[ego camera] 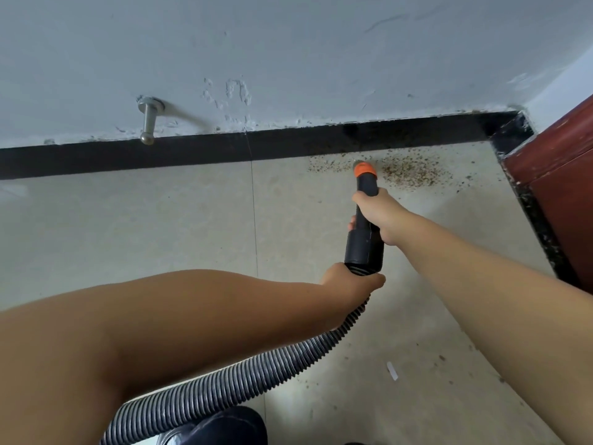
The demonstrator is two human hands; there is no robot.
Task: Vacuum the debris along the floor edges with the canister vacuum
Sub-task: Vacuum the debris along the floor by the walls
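A black vacuum nozzle with an orange tip points at the floor edge, its tip amid brown crumb debris scattered beside the black baseboard strip. My right hand grips the nozzle's black tube just behind the orange tip. My left hand holds the ribbed grey hose where it joins the black cuff. The hose curves down left to the dark canister body at the bottom edge.
A metal door stop sticks out of the grey wall at left. A dark red door or panel stands at the right corner. A small white scrap and scattered specks lie on the beige tile floor.
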